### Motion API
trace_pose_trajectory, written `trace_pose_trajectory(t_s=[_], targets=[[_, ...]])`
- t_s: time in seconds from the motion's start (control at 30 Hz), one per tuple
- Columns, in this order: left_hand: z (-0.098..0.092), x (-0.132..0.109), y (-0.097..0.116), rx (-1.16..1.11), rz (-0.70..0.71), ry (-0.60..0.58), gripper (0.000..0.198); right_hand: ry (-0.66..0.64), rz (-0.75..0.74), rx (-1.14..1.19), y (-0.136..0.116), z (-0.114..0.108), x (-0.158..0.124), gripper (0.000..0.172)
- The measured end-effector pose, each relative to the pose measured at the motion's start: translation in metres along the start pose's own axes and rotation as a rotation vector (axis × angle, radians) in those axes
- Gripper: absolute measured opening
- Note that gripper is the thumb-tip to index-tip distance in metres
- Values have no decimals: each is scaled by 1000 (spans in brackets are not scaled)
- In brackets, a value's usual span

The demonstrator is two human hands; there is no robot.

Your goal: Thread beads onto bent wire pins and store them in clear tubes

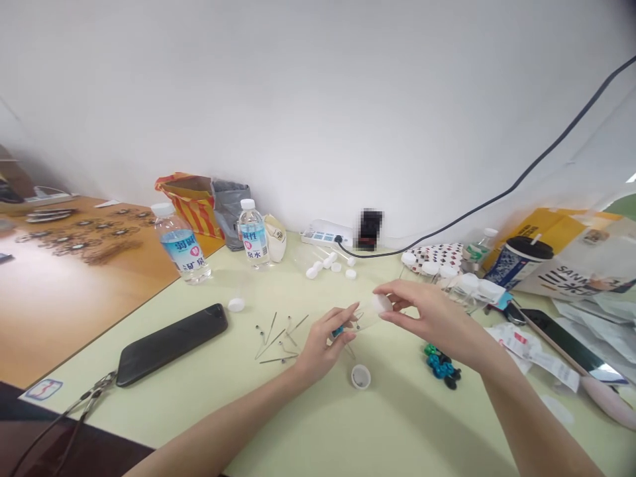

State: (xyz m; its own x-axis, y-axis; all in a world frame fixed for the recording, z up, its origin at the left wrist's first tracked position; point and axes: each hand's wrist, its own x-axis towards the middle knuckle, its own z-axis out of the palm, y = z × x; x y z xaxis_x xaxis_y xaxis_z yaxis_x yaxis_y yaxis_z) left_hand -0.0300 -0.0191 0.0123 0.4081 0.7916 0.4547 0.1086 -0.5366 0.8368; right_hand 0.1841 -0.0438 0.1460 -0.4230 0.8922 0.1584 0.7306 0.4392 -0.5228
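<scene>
My right hand [422,311] pinches a clear tube by its white end [381,304]. The tube's transparent body slants down toward my left hand [320,344], whose curled fingers hold a small blue piece [338,331] at the tube's other end. A thin metal bit shows inside or beside the tube; which, I cannot tell. Just below lies an upturned white cap [361,376] with something small in it. Several bent metal rods [281,341] are scattered left of my left hand. Under my right wrist sits a small pile of green, blue and black pieces [441,366].
A black phone [173,341], two water bottles [181,245] and a loose white cap [236,304] stand or lie on the left. White-capped tubes [328,262] are near the power strip [322,233]. At right are a drink cup [519,262], more capped tubes, papers and another phone [571,344].
</scene>
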Motion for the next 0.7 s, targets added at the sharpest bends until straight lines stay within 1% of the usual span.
trace_pose_trajectory(t_s=[0.2, 0.4, 0.7], targets=[[3, 1, 0, -53, -70, -14, 45, -63, 37, 93, 10, -2, 3, 35], [3, 0, 0, -97, -119, -23, 45, -99, 62, 148, 16, -4, 8, 33], [2, -4, 4, -117, -165, -16, 44, -90, 83, 181, 16, 1, 11, 31]])
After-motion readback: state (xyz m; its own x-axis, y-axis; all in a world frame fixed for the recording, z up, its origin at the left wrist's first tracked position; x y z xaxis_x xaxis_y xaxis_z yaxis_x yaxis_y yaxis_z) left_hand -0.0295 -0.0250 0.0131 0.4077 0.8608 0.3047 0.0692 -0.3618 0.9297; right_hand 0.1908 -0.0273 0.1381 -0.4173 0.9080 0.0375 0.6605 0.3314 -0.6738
